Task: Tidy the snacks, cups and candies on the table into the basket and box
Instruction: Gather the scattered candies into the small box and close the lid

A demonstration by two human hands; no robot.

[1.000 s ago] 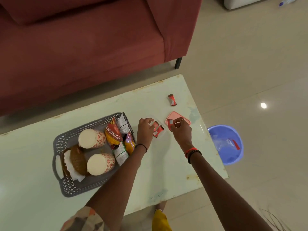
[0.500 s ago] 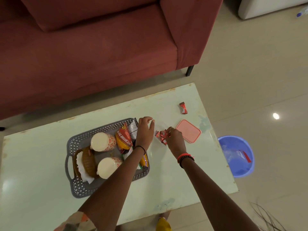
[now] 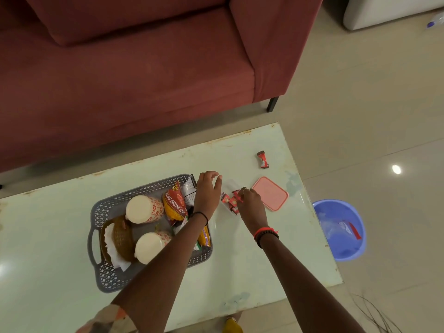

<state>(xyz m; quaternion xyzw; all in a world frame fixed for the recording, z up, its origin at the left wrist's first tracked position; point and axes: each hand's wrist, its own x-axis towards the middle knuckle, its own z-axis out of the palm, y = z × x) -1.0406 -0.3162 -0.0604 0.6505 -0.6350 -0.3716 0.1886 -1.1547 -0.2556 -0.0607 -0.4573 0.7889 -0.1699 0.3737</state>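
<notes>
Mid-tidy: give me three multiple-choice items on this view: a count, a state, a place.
1. How many white paper cups lie in the grey plastic lattice basket? A one; B two; C four.
2. The pink square plastic lid is: A in the basket; B closed on the box; C flat on the pale table.
3. The lone red wrapped candy lies: A on the table beyond the lid; B inside a cup; C in the basket.
B: two lie on their sides. C: it rests beside the clear box of red candies. A: it sits alone.

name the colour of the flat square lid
Pink: the flat square lid, best in head view.
</notes>
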